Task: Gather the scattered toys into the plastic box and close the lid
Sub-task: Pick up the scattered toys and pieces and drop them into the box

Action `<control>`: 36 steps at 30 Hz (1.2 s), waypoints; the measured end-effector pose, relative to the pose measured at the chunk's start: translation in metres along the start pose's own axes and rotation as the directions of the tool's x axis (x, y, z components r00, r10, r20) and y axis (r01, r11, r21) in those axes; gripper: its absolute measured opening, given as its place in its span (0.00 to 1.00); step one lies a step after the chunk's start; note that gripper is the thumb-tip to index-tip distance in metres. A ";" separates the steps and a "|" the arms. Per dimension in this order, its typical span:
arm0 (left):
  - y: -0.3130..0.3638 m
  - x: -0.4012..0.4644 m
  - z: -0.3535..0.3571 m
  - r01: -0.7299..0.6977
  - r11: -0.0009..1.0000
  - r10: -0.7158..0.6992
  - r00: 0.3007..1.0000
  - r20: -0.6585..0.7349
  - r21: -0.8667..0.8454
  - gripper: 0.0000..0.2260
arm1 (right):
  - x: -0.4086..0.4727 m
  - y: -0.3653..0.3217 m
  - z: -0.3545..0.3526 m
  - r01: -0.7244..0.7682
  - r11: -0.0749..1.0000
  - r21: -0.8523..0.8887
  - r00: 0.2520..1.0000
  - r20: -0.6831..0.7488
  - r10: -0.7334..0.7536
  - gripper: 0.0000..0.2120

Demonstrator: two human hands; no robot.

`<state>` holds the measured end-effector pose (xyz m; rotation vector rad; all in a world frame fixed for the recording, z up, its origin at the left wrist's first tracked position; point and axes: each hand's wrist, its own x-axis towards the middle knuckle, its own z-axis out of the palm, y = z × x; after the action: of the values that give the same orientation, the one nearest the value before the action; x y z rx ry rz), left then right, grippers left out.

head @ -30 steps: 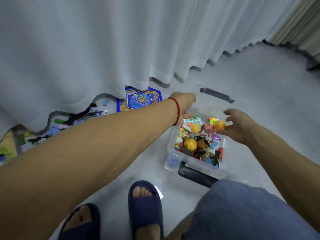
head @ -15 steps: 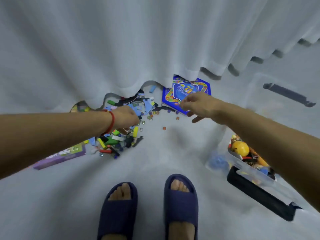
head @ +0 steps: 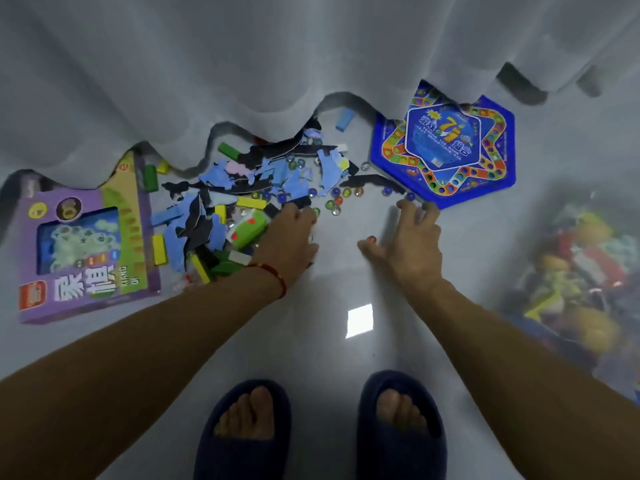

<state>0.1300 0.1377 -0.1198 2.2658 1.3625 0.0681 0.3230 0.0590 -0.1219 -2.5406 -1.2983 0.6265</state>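
A pile of scattered toys [head: 242,188] lies on the floor by the curtain: blue and black puzzle pieces, coloured blocks and several glass marbles [head: 337,199]. My left hand [head: 291,237] reaches down onto the pile's right edge beside a green and white toy [head: 247,227], fingers bent over small pieces; whether it holds anything is hidden. My right hand [head: 410,244] lies spread on the floor among marbles, a red marble [head: 371,240] by its thumb. The clear plastic box [head: 581,271], blurred and full of toys, stands at the right edge.
A blue hexagonal board game [head: 446,150] lies just beyond my right hand. A purple toy carton [head: 83,251] lies at the left. A white curtain [head: 242,64] hangs over the back of the pile. My feet in dark blue slippers [head: 398,427] stand below.
The view has turned from the box to the pile and come closer. Both hands have dropped to the floor, the right one moving from the board game down to the marbles.
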 end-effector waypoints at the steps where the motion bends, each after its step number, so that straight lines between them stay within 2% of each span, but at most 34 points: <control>1: -0.001 0.003 0.002 -0.011 1.000 0.011 1.000 -0.014 0.010 0.17 | 0.003 0.003 0.002 0.013 0.999 0.031 1.000 -0.012 -0.013 0.39; 4: -0.002 0.009 0.008 -0.128 0.987 0.131 0.991 -0.027 0.094 0.10 | 0.007 0.014 0.007 0.075 0.991 0.110 0.996 -0.052 -0.070 0.29; 6: -0.004 0.015 0.010 -0.199 0.976 0.203 0.979 -0.036 0.091 0.05 | 0.007 0.015 0.011 0.137 0.984 0.115 0.988 -0.086 -0.128 0.20; 8: -0.006 0.018 0.014 -0.209 0.977 0.210 0.977 -0.034 0.047 0.07 | 0.005 0.014 0.013 0.197 0.973 0.121 0.976 -0.113 -0.184 0.11; 10: -0.008 0.018 0.019 -0.230 0.973 0.227 0.969 -0.097 -0.030 0.09 | 0.003 0.011 0.014 0.205 0.969 0.138 0.976 -0.110 -0.190 0.06; 12: 0.003 0.012 0.021 -0.179 0.969 0.151 0.974 -0.168 -0.169 0.05 | 0.001 0.002 0.014 0.146 0.973 0.178 0.987 -0.093 -0.131 0.05; 13: 0.012 0.008 0.020 -0.090 0.950 0.039 0.984 -0.173 -0.300 0.04 | -0.002 -0.004 0.012 0.137 0.969 0.208 0.989 -0.092 -0.120 0.04; 14: 0.023 0.004 0.017 0.075 0.868 -0.137 0.986 -0.092 -0.491 0.05 | -0.006 -0.013 0.009 0.163 0.955 0.249 0.985 -0.100 -0.142 0.03; 15: 0.033 0.002 0.013 0.285 0.649 -0.300 0.948 0.107 -0.705 0.06 | -0.012 -0.023 0.006 0.215 0.933 0.289 0.975 -0.110 -0.191 0.02; 16: 0.039 0.001 0.011 0.467 0.300 -0.330 0.869 0.369 -0.832 0.08 | -0.020 -0.034 0.001 0.276 0.906 0.322 0.961 -0.108 -0.254 0.02; 17: 0.044 0.001 0.009 0.560 -0.095 -0.235 0.790 0.566 -0.823 0.10 | -0.027 -0.044 -0.003 0.338 0.882 0.329 0.941 -0.088 -0.328 0.02; 18: 0.044 -0.001 0.008 0.579 -0.368 -0.123 0.745 0.656 -0.727 0.12 | -0.034 -0.052 -0.007 0.395 0.866 0.306 0.916 -0.059 -0.397 0.03; 19: 0.041 0.000 0.009 0.566 -0.487 -0.081 0.729 0.680 -0.665 0.13 | -0.039 -0.058 -0.010 0.440 0.858 0.267 0.894 -0.043 -0.445 0.05; 20: 0.041 -0.001 0.009 0.549 -0.530 -0.083 0.725 0.684 -0.646 0.12 | -0.039 -0.059 -0.011 0.464 0.854 0.235 0.884 -0.071 -0.461 0.07; 21: 0.042 -0.002 0.010 0.540 -0.537 -0.104 0.720 0.686 -0.649 0.12 | -0.034 -0.057 -0.013 0.454 0.862 0.226 0.891 -0.149 -0.430 0.08; 23: 0.044 -0.005 0.009 0.534 -0.539 -0.161 0.694 0.702 -0.651 0.13 | -0.010 -0.042 -0.017 0.336 0.917 0.217 0.913 -0.315 -0.260 0.08; 24: 0.045 -0.006 0.008 0.537 -0.532 -0.168 0.691 0.703 -0.655 0.13 | 0.004 -0.032 -0.020 0.250 0.954 0.168 0.923 -0.340 -0.182 0.09; 26: 0.044 -0.008 0.005 0.547 -0.512 -0.166 0.693 0.701 -0.662 0.14 | 0.029 -0.014 -0.020 0.117 0.993 -0.030 0.957 -0.265 -0.121 0.14; 27: 0.044 -0.009 0.004 0.546 -0.516 -0.161 0.695 0.701 -0.660 0.14 | 0.037 -0.007 -0.016 0.103 0.987 -0.122 0.969 -0.214 -0.127 0.17; 29: 0.042 -0.010 0.003 0.551 -0.520 -0.156 0.690 0.707 -0.653 0.14 | 0.046 0.000 -0.006 0.146 0.965 -0.219 0.960 -0.203 -0.192 0.18; 32: 0.039 -0.011 0.003 0.551 -0.515 -0.164 0.688 0.707 -0.656 0.14 | 0.051 0.001 0.006 0.201 0.952 -0.232 0.932 -0.255 -0.259 0.15; 36: 0.037 -0.013 0.003 0.565 -0.499 -0.173 0.679 0.714 -0.658 0.14 | 0.056 0.000 0.012 0.291 0.925 -0.246 0.916 -0.207 -0.343 0.12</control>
<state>0.1543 0.1114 -0.1039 0.0513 1.0742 0.4279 0.3462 0.1049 -0.1478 -2.3791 -1.7085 0.1051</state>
